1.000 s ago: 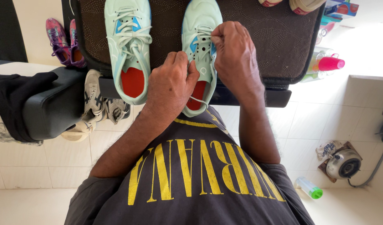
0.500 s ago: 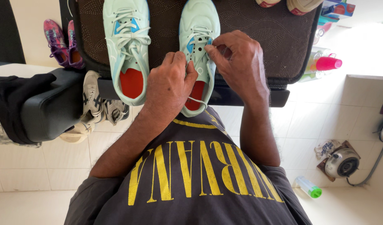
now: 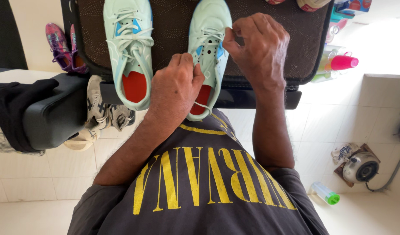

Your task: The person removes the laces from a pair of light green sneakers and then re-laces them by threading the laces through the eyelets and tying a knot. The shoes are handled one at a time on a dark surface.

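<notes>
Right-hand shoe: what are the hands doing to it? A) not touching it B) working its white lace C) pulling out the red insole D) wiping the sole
B: the right hand pinches the white lace near the eyelets of the mint shoe, and the left hand holds lace lower down; the red insole stays in place.

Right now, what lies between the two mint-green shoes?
In the head view, only bare dark brown cushion shows between the left shoe and the right shoe; nothing else sits there.
</notes>
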